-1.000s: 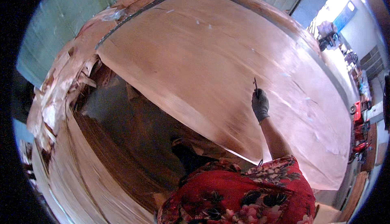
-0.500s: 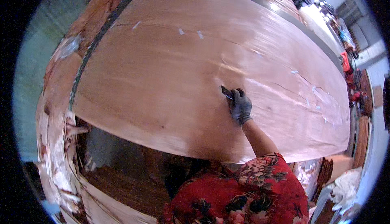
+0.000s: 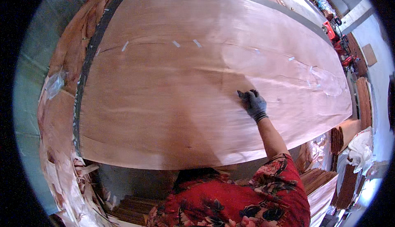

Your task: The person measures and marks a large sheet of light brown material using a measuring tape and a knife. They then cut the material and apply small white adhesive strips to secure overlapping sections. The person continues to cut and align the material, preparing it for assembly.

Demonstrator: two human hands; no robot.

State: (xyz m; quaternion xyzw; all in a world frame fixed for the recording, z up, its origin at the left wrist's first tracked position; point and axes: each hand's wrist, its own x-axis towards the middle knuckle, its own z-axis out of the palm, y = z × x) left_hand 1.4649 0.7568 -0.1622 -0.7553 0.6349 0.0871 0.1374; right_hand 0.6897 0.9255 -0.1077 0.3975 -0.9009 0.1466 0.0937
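A large reddish-tan sheet of wood veneer (image 3: 144, 91) lies spread out in front of me. My right hand (image 3: 256, 105), in a grey glove, is over the sheet right of its middle. It is closed round a small dark hand tool (image 3: 240, 93), whose tip points left toward the veneer. The tool's kind is too small and dark to make out. Short pale tape strips (image 3: 176, 44) lie along a wavy seam beyond my hand, with more tape toward the right end. My left hand is out of view.
A dark strip (image 3: 92, 45) borders the sheet's left and far sides. Ragged veneer (image 3: 61, 111) lies along the left. Stacked brown sheets (image 3: 364, 103) and a whitish crumpled cover (image 3: 361, 149) stand at the right. Red machinery (image 3: 340, 45) is at the far right.
My right hand has moved to the right and a little farther away across the veneer, still holding the dark tool. The whole view has shifted, so the sheet's near edge sits lower.
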